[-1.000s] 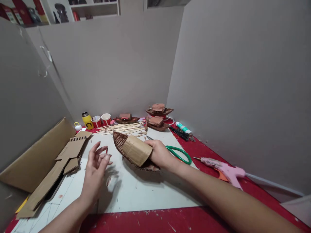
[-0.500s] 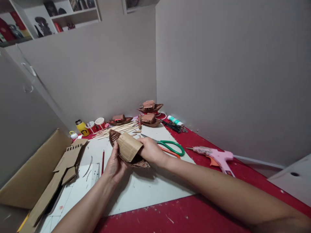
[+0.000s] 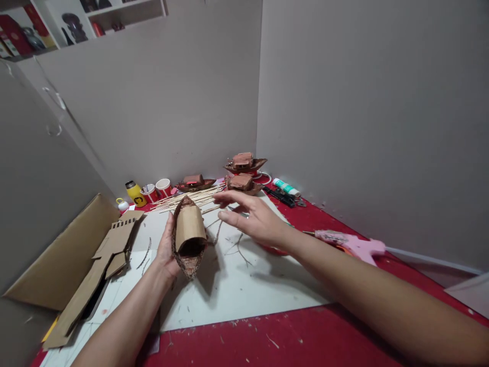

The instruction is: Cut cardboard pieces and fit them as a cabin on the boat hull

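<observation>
A small brown model boat (image 3: pixel 188 265) with a curved tan cardboard roof (image 3: pixel 191 224) rests in my left hand (image 3: pixel 168 252). The thumb lies along its left side, and the other fingers are hidden beneath the hull. The boat's pointed end faces me, and the dark opening under the roof shows. To the right, my right hand (image 3: pixel 248 214) hovers over the white board, fingers apart and holding nothing. Thin twiggy strands (image 3: pixel 217 232) show between the boat and my right hand.
Three finished model boats (image 3: pixel 244 162) stand at the back beside thin wooden sticks (image 3: pixel 183 200). Cups (image 3: pixel 163 187) and a yellow bottle (image 3: pixel 135 193) are back left. Cut cardboard (image 3: pixel 110 244) lies left; a pink glue gun (image 3: pixel 359 245) lies right on the red table (image 3: pixel 244 339).
My right hand has let go of the boat, moved right and opened. The boat has turned so its end points toward me. The whole view has shifted slightly.
</observation>
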Available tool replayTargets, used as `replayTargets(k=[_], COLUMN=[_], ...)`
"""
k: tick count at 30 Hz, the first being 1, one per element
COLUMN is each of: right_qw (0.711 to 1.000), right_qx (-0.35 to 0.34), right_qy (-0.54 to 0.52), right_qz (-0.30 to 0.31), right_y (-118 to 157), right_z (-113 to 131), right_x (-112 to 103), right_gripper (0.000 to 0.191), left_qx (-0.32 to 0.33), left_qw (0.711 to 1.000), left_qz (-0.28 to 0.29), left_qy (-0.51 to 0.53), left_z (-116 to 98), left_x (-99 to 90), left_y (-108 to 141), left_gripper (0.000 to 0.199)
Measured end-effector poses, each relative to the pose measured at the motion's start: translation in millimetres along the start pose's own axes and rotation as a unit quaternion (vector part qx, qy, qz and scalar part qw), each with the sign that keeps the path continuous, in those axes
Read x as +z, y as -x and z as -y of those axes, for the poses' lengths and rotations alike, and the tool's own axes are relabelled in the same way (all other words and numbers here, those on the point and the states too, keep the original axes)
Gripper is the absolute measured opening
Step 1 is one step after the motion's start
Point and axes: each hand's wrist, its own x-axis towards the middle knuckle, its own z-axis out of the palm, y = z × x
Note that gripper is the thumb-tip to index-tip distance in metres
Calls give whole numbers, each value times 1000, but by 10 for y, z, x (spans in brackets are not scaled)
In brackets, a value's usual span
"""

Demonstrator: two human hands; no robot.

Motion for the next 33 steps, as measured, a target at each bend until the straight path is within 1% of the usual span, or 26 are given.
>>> replayTargets(k=[2,4,6,8,11,13,17,20,23,28,33], right_qw=[994,976,959,948,940,935,930,934,937,934,936], right_qx=[-109,-202,-256,-282,-303,-318,-335,-322,-309,-310,-304], right_qy=[24,69,106,129,136,129,117,118,126,143,145], right_qz=[5,34,56,69,80,87,93,100,106,108,99], right_y=[25,51,68,74,74,76,92,109,130,174,189], right_z=[-37,-95,-153,-197,-235,-247,-258,-257,-260,-291,-289], right_x=[45,118,183,226,258,271,300,332,372,427,453], right_gripper=[52,63,68,68,66,64,60,60,61,62,63], left_qx=[-24,-54,-85,-109,-111,-107,-129,-133,-136,-139,-146], left_qw=[1000,998,996,993,992,993,990,989,989,988,987], left_qz=[9,18,27,22,-12,-21,-6,-1,1,-2,-11], left_qy=[-7,-13,-17,-26,-51,-55,-64,-71,-65,-65,-69], left_z=[38,95,156,214,288,324,373,415,471,556,560], left_x=[-2,-13,-24,-23,17,57,133,164,161,118,100], left_y=[13,13,10,17,55,88,137,159,169,169,174], left_gripper=[58,62,63,61,54,49,45,41,37,33,31])
